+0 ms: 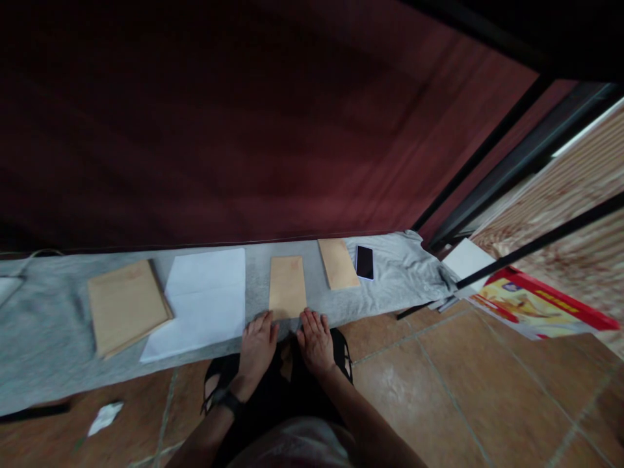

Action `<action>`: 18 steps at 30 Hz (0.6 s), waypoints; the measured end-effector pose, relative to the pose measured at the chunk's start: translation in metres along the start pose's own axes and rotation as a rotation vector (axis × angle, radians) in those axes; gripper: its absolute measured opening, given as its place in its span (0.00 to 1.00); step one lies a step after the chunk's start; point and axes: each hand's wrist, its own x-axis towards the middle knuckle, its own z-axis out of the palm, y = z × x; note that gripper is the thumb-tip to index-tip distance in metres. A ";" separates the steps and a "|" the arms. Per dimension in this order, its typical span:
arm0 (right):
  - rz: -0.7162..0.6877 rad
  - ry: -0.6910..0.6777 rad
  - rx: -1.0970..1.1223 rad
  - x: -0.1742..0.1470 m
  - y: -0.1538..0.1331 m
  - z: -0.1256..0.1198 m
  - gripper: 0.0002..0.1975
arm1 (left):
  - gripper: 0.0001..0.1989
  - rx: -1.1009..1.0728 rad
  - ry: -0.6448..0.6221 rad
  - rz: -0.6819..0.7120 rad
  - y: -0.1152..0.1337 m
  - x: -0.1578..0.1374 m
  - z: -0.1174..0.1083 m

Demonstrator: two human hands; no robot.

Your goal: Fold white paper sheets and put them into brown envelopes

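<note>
- Down at the near edge of the grey cloth (390, 273) that runs left to right over the tiled floor (463, 390), the person's two hands lie flat, side by side.
- Left hand (257, 343): open, fingers loosely spread, holding nothing, fingertips just at the near left corner of the middle brown envelope (287, 286). A dark watch (228, 399) sits on that wrist.
- Right hand (316, 339): also open and empty, palm down, fingertips touching or just short of the envelope's near right corner; I cannot tell which.
- That envelope lies lengthwise on the cloth, directly beyond the hands, between the white sheet (207, 299) on its left and a second brown envelope (338, 263) on its right.
- Further left, a stack of brown envelopes (127, 305) overlaps the white sheet's left edge; further right, a dark phone (364, 262) lies just beside the second envelope.
- Risk, as I judge it: the cloth is loose and rumpled at its right end, so a push from either hand could drag it and shift everything on it, the phone included.
- Another risk: flat paper is hard to pick up with open fingers, so the envelope may slide away or crease at its near edge.
- A crumpled white scrap (104, 417) lies on the tiles, near left.
</note>
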 end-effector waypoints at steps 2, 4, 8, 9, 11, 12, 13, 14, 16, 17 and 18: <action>-0.001 -0.005 0.007 0.000 -0.002 -0.001 0.24 | 0.19 -0.059 0.011 -0.082 0.001 0.011 0.001; -0.001 -0.011 0.011 0.000 -0.003 -0.002 0.25 | 0.20 -0.090 -0.015 -0.160 0.002 0.022 0.002; -0.004 -0.003 0.024 -0.001 -0.003 0.001 0.26 | 0.21 -0.160 -0.075 -0.268 0.003 0.037 0.003; -0.007 0.006 0.030 -0.001 -0.003 0.001 0.26 | 0.21 -0.214 -0.077 -0.304 0.003 0.040 0.002; -0.014 0.028 0.041 -0.002 -0.003 0.003 0.26 | 0.21 -0.407 -0.090 -0.418 0.000 0.046 0.002; -0.017 0.036 0.045 -0.002 -0.003 0.004 0.27 | 0.19 -0.518 -0.102 -0.474 -0.001 0.049 0.001; -0.018 0.039 0.048 -0.001 -0.004 0.004 0.27 | 0.17 -0.619 -0.114 -0.519 -0.002 0.051 0.001; -0.015 0.039 0.049 0.000 -0.006 0.003 0.26 | 0.15 -0.699 -0.125 -0.546 -0.003 0.053 0.001; 0.010 0.028 0.046 0.007 -0.010 0.001 0.26 | 0.13 -0.788 -0.124 -0.547 -0.001 0.056 0.001; 0.031 0.018 0.042 0.011 -0.013 -0.001 0.26 | 0.13 -0.809 -0.115 -0.533 0.001 0.057 0.001; 0.051 0.007 0.038 0.017 -0.017 -0.003 0.26 | 0.14 -0.838 -0.108 -0.524 0.004 0.057 0.001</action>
